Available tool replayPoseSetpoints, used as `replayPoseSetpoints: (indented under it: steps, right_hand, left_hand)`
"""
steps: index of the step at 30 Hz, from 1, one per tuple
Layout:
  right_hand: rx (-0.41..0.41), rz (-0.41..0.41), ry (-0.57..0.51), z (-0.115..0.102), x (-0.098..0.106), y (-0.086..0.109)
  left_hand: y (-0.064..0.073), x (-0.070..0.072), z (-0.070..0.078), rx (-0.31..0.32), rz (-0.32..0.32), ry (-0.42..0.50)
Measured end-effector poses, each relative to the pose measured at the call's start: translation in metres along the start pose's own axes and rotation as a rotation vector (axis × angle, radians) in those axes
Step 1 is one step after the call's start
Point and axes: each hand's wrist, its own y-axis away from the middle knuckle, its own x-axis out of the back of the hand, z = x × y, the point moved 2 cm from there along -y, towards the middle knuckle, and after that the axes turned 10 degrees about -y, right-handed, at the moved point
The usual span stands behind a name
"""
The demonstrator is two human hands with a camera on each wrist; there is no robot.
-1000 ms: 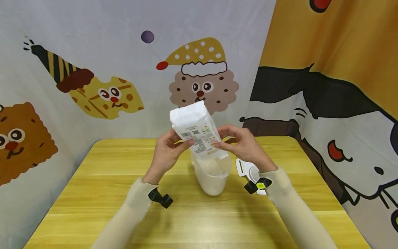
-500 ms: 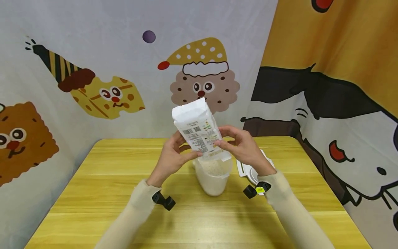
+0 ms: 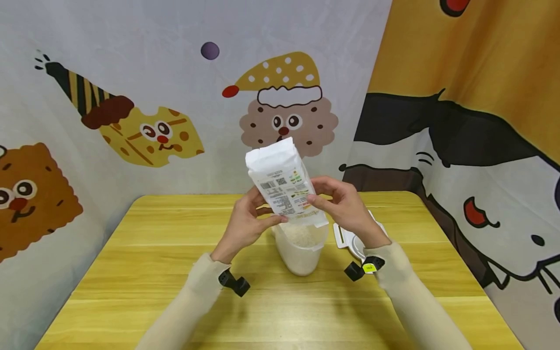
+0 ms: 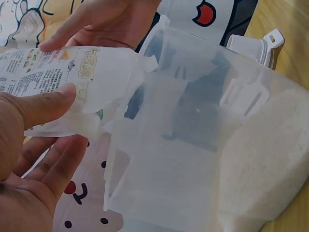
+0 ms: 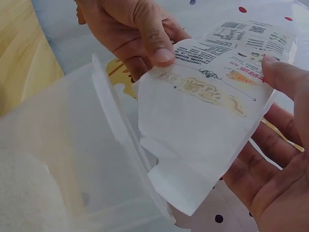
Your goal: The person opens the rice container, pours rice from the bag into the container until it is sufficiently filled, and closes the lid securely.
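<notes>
Wooden table (image 3: 131, 272), printed curtain (image 3: 175, 73) behind. White plastic piece (image 3: 348, 239) on the table, partly covered by the right hand (image 3: 345, 204). White bag (image 3: 280, 175) hides part of the rim of the translucent container (image 3: 299, 257), which stands upright holding a pale, grainy fill. Bag is in the air above it, tilted, lower end at the mouth; contact with rim unclear. Printed face: barcode, small text, touches of colour. Left hand (image 3: 247, 222) and right pinch its sides, thumbs on the print.
</notes>
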Motion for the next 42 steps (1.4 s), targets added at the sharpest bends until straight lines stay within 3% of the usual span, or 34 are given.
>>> replayPoseSetpoints:
  steps: [7, 16, 26, 36, 42]
  right_hand:
    - [0.001, 0.066, 0.018, -0.002, 0.010, 0.004]
    - [-0.023, 0.149, 0.052, 0.000, 0.028, 0.012]
    - [-0.094, 0.207, 0.064, 0.005, 0.046, 0.023]
    - [-0.162, 0.250, 0.078, 0.010, 0.068, 0.035]
    - [-0.280, 0.297, 0.130, 0.017, 0.084, 0.048]
  left_hand:
    - [0.003, -0.002, -0.002, 0.008, -0.042, -0.051]
    - [0.017, 0.000, -0.024, 0.093, 0.028, -0.152]
    - [0.033, -0.008, -0.056, 0.144, -0.023, -0.064]
    - [0.036, -0.018, -0.077, 0.188, -0.083, -0.019]
    - [0.039, -0.022, -0.084, 0.210, -0.080, 0.044]
